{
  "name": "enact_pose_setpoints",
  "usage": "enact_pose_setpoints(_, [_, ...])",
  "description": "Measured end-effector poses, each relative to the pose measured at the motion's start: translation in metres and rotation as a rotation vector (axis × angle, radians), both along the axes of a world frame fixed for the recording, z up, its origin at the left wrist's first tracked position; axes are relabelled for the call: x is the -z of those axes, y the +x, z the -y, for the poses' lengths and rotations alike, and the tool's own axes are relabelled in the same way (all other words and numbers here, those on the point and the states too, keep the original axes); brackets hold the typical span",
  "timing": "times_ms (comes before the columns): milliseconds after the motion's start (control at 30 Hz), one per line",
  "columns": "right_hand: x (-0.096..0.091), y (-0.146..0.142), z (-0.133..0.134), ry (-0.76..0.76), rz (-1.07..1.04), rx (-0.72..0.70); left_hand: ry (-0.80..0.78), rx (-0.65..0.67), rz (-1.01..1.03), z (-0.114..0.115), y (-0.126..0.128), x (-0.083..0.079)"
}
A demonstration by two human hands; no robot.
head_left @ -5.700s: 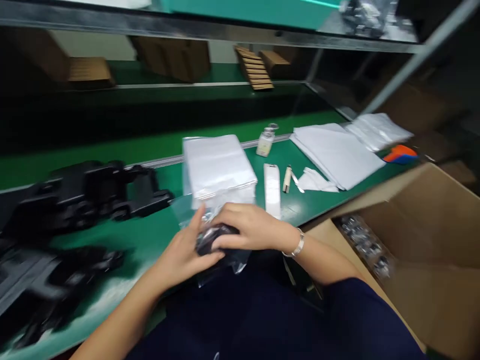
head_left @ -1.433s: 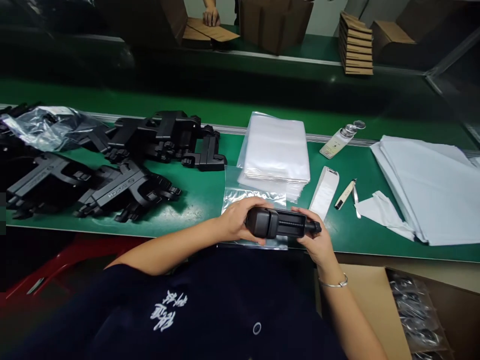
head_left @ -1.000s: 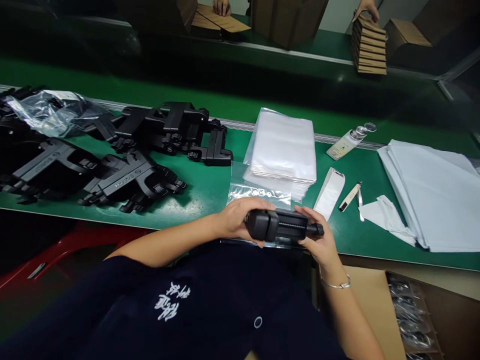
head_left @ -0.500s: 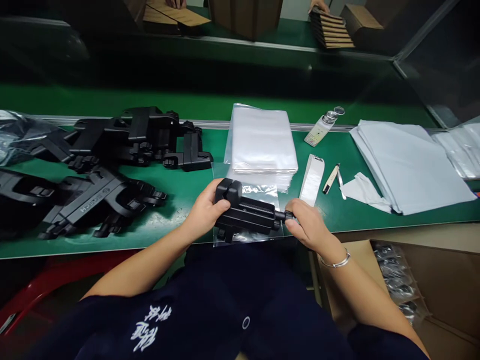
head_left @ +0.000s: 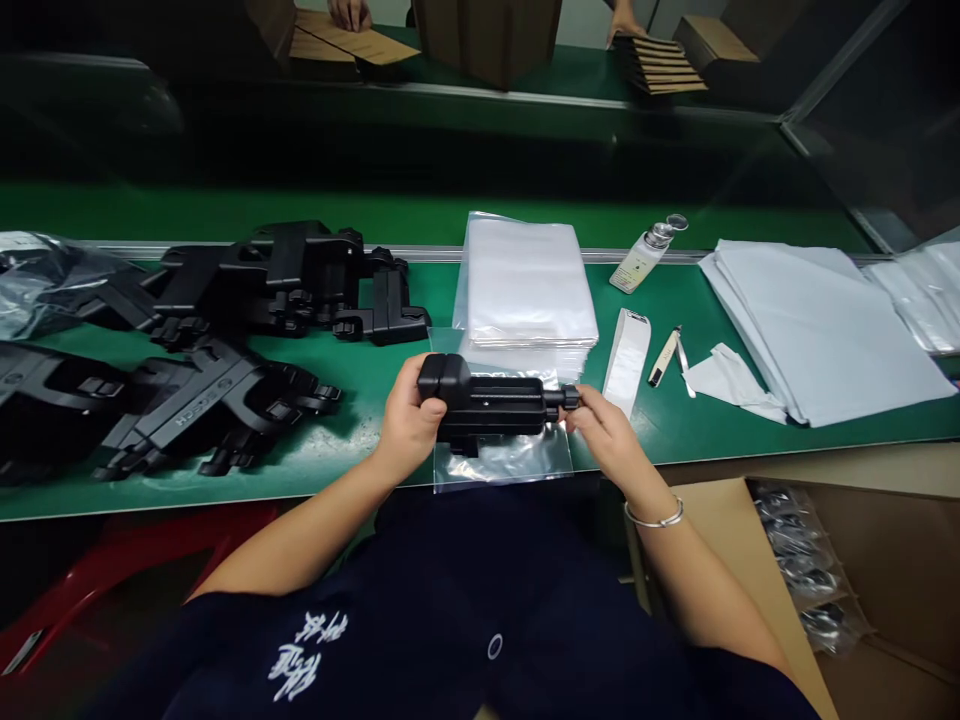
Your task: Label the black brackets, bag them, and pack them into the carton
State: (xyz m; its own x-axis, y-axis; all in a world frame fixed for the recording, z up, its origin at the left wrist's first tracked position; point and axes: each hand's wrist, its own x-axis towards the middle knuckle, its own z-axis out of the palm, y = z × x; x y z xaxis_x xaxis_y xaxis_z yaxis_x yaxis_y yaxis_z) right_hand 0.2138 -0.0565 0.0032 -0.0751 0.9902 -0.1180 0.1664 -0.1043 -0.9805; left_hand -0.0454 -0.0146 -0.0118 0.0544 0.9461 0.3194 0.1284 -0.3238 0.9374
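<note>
My left hand (head_left: 405, 420) grips the thick left end of a black plastic part (head_left: 487, 402), held level just above the green table (head_left: 360, 460). My right hand (head_left: 604, 435) pinches the small knob at the part's right end. Under the part lies a clear plastic bag (head_left: 502, 462), flat on the table's near edge. Just behind it sits a stack of clear bags (head_left: 525, 285).
Several black plastic parts (head_left: 225, 340) lie at the left. A white strip (head_left: 628, 348), a small tool (head_left: 664, 357), a bottle (head_left: 645, 255) and white sheets (head_left: 817, 325) lie at the right. An open cardboard box (head_left: 862, 600) with bagged parts stands lower right. Other people's hands (head_left: 349, 12) work beyond.
Both hands have lifted the black part a little and turned it level. My right hand has moved from around the end to a pinch on the knob.
</note>
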Motion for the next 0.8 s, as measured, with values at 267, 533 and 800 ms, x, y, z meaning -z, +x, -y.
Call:
enact_pose_setpoints(267, [0.007, -0.015, -0.006, 0.002, -0.131, 0.138, -0.207, 0.024, 0.157, -0.013, 0.019, 0.002])
enact_pose_setpoints(533, [0.014, -0.004, -0.011, 0.018, -0.034, 0.186, -0.159, 0.117, 0.105, -0.016, 0.02, -0.001])
enact_pose_setpoints(800, [0.015, -0.007, -0.017, 0.057, -0.138, 0.176, -0.306, 0.089, 0.217, -0.02, 0.024, 0.01])
